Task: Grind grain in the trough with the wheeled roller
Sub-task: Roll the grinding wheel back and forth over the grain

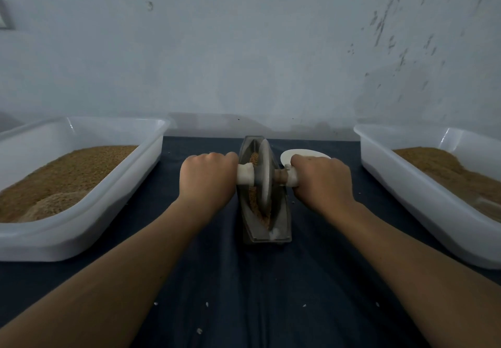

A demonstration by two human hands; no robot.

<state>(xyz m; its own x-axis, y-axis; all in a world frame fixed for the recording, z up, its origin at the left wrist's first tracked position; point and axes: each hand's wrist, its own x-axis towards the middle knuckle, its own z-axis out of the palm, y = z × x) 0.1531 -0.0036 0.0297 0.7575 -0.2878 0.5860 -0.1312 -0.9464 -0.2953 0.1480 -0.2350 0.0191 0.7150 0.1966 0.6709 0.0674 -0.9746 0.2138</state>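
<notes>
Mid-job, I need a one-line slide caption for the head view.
Left hand and right hand grip the wheeled roller, its wheel in the trough over grain, between left tub and right tub.

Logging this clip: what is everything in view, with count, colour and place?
trough: 1, grey, centre of the cloth
wheeled roller: 1, grey wheel with white handles, standing in the trough
grain: brown, in the trough beside the wheel
left tray: 1, white, left side, holds a brown granular heap
right tray: 1, white, right side, holds a brown granular heap
disc: 1, white, behind the right hand
cloth: 1, dark blue, under everything
wall: pale, behind
left hand: grips the left handle
right hand: grips the right handle
</notes>
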